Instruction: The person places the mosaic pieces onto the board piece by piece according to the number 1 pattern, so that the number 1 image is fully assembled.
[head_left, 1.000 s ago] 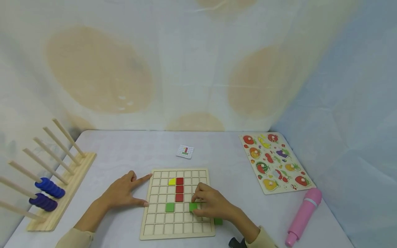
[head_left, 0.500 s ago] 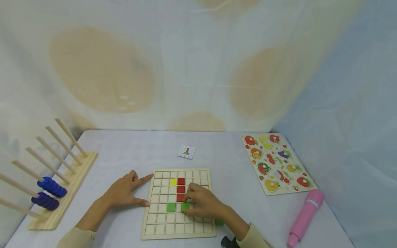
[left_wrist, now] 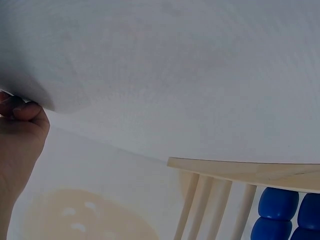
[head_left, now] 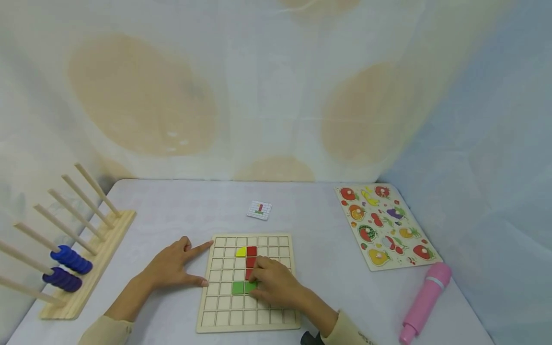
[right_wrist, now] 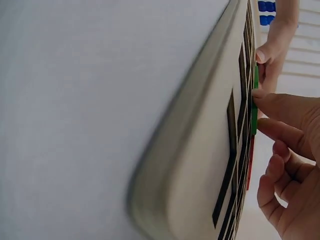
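Observation:
A wooden grid board point(head_left: 224, 318) lies on the table in the head view. My left hand point(head_left: 170, 266) rests at its left side, index finger and thumb spread straight against the edge. My right hand point(head_left: 278, 282) pinches a green square tile point(head_left: 249, 287) between thumb and index finger, in the cell below the red tiles. Left of it, another green tile point(head_left: 237, 288) sits in its cell. Higher up are a yellow tile point(head_left: 241, 252) and a column of red tiles point(head_left: 251, 251), partly covered by my right fingers. In the right wrist view, thumb and fingertip touch the green tile edge point(right_wrist: 255, 112).
A small card point(head_left: 259, 210) printed with a coloured grid pattern lies beyond the board. To the left stands a wooden peg rack point(head_left: 101, 256) with blue and purple beads point(head_left: 62, 280). At right are a fruit puzzle board point(head_left: 384, 230) and a pink microphone-shaped object point(head_left: 424, 302).
My right hand has slid left across the board with the green tile, bringing it beside the other green tile. My left hand stays in place. A green tile by the board's right edge is now hidden.

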The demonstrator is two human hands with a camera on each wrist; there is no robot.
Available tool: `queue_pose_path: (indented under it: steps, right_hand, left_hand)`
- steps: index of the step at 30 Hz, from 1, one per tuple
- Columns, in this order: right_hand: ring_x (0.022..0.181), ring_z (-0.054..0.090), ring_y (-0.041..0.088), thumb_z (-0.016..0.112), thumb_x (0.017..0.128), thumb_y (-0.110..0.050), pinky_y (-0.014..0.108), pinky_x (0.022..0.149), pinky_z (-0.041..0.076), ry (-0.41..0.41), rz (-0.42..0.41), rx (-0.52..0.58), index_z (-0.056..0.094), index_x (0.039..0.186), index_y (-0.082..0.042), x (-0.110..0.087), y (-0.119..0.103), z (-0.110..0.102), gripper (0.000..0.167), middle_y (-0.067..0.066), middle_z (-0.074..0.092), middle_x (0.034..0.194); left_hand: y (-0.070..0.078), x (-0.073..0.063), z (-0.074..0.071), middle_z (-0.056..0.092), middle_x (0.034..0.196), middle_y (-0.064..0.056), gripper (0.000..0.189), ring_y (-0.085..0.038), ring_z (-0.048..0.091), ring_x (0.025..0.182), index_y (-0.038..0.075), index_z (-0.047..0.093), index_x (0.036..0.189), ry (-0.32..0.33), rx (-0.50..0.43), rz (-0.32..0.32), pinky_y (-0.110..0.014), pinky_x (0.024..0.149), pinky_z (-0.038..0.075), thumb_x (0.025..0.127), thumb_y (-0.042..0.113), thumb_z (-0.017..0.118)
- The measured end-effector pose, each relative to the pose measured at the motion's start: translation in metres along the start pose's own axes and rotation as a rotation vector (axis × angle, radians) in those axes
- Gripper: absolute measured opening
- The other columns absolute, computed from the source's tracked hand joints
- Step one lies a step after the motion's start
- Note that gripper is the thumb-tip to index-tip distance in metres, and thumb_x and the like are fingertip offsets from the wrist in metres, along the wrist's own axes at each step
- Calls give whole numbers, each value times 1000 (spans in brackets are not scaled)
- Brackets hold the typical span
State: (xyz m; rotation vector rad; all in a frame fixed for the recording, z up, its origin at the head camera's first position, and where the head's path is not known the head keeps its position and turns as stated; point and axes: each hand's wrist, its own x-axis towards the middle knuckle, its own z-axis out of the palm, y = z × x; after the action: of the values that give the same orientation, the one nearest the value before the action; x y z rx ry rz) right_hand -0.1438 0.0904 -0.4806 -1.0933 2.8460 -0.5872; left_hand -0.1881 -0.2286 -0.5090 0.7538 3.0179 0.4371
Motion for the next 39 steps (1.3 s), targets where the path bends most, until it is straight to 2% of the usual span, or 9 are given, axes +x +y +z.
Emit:
queue_pose_path:
  steps: [5,13,17,26,33,39]
  right_hand:
    - [82,43,0,81,82,-32,16,75,40,-15,20,20,74,100,-19,-3,1,-1,23,-13,49,92]
    - [86,43,2,86,75,-38,17,79,42,-87,58,250,71,112,-19,-23,18,-17,44,-7,48,95]
    - [87,40,3,88,72,-37,18,79,40,-89,72,303,71,112,-18,-36,31,-21,48,-5,46,93]
    - [90,41,5,90,69,-35,21,82,41,-48,136,343,71,108,-19,-68,49,-30,47,-4,49,94]
    - [89,38,4,87,70,-40,20,80,38,-19,123,340,71,106,-18,-88,58,-32,45,-2,46,91]
    - [89,38,3,87,68,-42,20,80,39,-17,148,329,71,105,-20,-100,63,-33,46,-3,46,90]
  left_hand:
    - [1,0,1,34,89,4,102,-9,30,72,37,47,148,5,5,7,-23,61,27,62,89,63]
    - [1,-2,0,34,90,4,101,-8,30,71,36,47,148,16,3,17,-22,60,27,62,87,64]
    - [1,-2,-1,34,90,4,101,-9,30,72,37,46,148,15,5,16,-22,61,27,63,87,64]
    - [2,-2,-3,34,90,4,100,-8,30,73,36,46,148,10,9,16,-22,62,27,63,87,64]
    - [4,-1,-5,34,90,4,100,-9,30,73,35,47,148,-2,3,9,-23,61,27,64,86,64]
    - [3,-1,-4,34,90,3,100,-9,30,72,36,47,148,-4,-3,10,-23,61,27,63,86,65]
